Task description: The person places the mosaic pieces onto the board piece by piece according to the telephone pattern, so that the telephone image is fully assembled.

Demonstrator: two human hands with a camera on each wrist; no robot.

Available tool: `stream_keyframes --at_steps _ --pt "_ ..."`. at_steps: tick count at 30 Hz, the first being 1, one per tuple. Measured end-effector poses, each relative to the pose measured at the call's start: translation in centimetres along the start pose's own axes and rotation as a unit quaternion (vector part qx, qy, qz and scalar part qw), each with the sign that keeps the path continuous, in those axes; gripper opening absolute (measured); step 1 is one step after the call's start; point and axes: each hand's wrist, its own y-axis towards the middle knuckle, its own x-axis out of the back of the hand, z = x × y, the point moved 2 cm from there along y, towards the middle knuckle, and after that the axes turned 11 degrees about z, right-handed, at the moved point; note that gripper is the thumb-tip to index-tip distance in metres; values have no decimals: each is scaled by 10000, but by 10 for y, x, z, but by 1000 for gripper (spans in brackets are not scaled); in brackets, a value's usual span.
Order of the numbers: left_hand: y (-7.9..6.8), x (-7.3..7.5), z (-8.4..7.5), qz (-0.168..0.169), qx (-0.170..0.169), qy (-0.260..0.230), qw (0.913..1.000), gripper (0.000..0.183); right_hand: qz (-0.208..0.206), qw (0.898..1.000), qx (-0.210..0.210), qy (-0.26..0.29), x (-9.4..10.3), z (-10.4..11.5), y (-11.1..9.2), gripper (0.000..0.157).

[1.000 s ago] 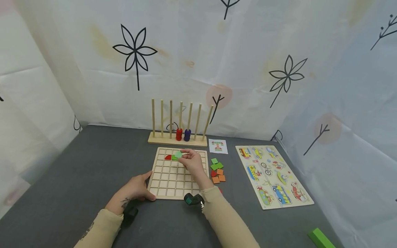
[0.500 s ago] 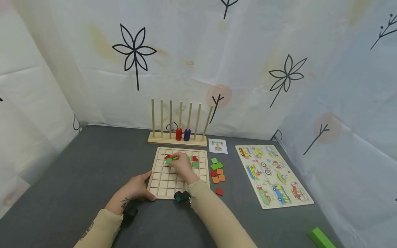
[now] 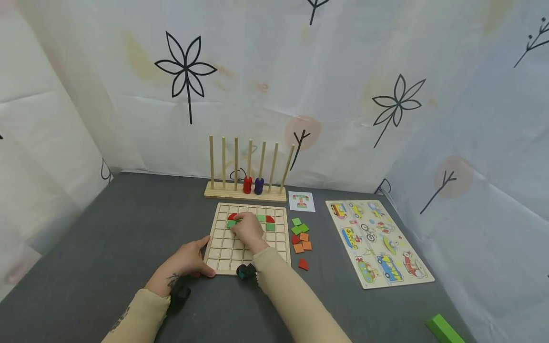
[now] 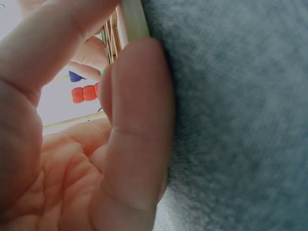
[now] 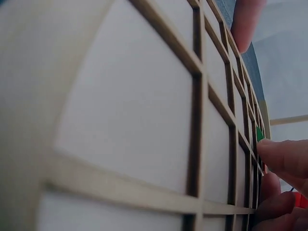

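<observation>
Nearest, at the lower right of the table (image 3: 128, 228), a green block (image 3: 443, 328) lies well apart from both hands, so it probably plays no part in their work. The left hand (image 3: 188, 259) is at the near left corner of the gridded board (image 3: 225, 254), its grip spread, thumb and fingers apart and touching the edge, presumably so that the board cannot slide under the other hand's pressure. Just right of the board lie a lone red piece (image 3: 303, 264) and, beyond it, a cluster of orange tiles (image 3: 298, 248) and loose green tiles (image 3: 303, 228), a side that likely suits the right hand's reach. The picture puzzle (image 3: 369, 252) is farther right, out of that arm's way. The right hand (image 3: 249, 232) bends over the board's far rows, its thumb tip at a green tile (image 3: 231, 224) just below a red corner piece (image 3: 232, 216); I cannot tell whether this grip is clamped on the tile or merely presses it. A printed card (image 3: 302, 202) faces the person past the board, probably for easy viewing, and the peg stand (image 3: 227, 190) is behind, before the fabric (image 3: 257, 62), where its tall pegs hide none of the grid
</observation>
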Motion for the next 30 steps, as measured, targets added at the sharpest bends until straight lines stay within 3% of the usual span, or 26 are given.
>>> stream_keyframes --at_steps 7,10,13,17,23,30 --pt "1 0 -1 -16 54 -58 10000 113 20 10000 21 -33 1 2 -1 33" --pt "2 -1 -2 -15 80 -59 9999 114 154 9986 229 448 5 -1 -1 36" --pt "3 -1 -2 -14 92 -70 9999 115 357 9907 497 1215 12 -4 -4 41" --pt "2 -1 -2 -15 83 -90 9999 115 486 9746 824 2024 29 -10 -12 46" --pt "0 -1 -3 -1 65 -169 9998 115 418 9601 1021 2571 57 -29 -31 49" --pt "0 -1 -2 -5 94 -186 9998 114 -67 9628 839 2567 95 -64 -56 46"
